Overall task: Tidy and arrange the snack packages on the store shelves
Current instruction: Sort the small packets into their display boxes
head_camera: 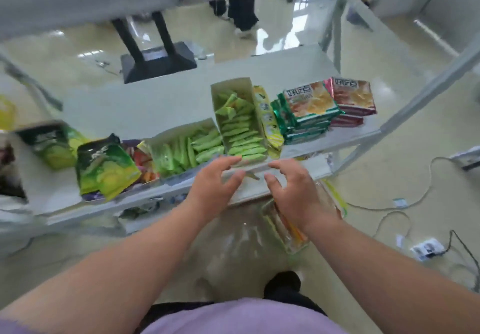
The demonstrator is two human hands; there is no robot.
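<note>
Both hands at the shelf (181, 105) front edge, fingers spread and loosely bent, holding nothing: left hand (213, 180) just below the near end of the upright box of green sachets (240, 123), right hand (296, 191) beside it (fingertips blurred). Stacked cracker packs (311, 110) farther right, well apart.

Glossy plastic snack packets (310, 105) and matt cardboard boxes (240, 118) sit on a smooth, white-painted metal shelf (145, 105), above a polished, reflective floor (389, 230) at lower right.
</note>
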